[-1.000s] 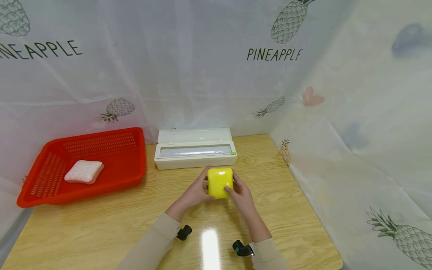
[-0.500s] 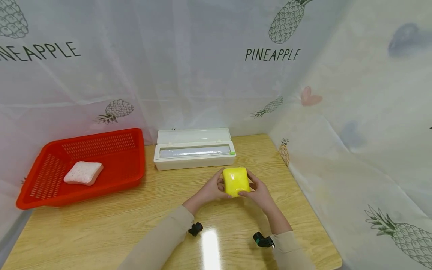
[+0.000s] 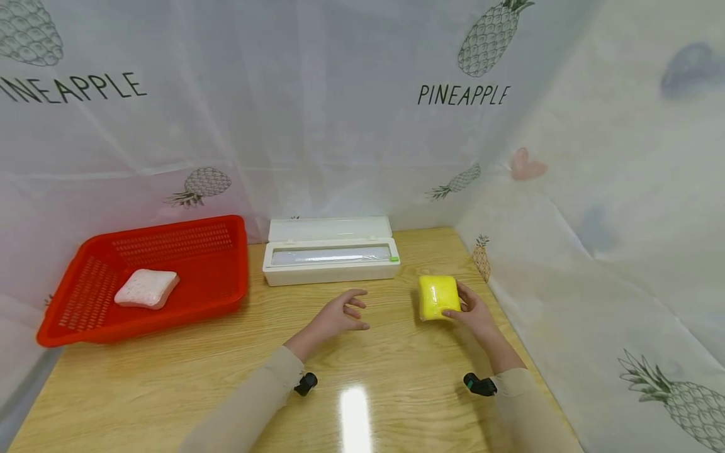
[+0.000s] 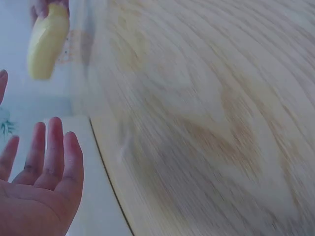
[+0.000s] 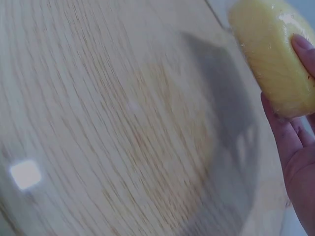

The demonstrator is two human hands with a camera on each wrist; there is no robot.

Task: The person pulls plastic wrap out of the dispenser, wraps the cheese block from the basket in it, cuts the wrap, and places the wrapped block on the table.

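Observation:
My right hand (image 3: 477, 316) grips the right side of a yellow sponge-like block (image 3: 438, 297), thumb across its near face. The block is a rounded square with a glossy skin of clear film, and it is held above the table, its shadow falling on the wood in the right wrist view. My left hand (image 3: 338, 316) is apart from it, to its left, fingers loosely spread and holding nothing. In front of the left hand stands a white plastic-wrap dispenser (image 3: 331, 273), its lid (image 3: 330, 229) raised, a roll (image 3: 331, 255) inside and a green slider (image 3: 394, 258) at the right end.
At the back left is a red perforated basket (image 3: 209, 267) holding a pale, speckled block (image 3: 147, 289). Everything stands on a wooden table (image 3: 226, 358). A pineapple-print curtain (image 3: 334, 126) hangs behind and along the right edge.
Both hands held the yellow block near the dispenser and moved it right. The left hand has since let go and drawn back left, while the right hand has carried the block further right.

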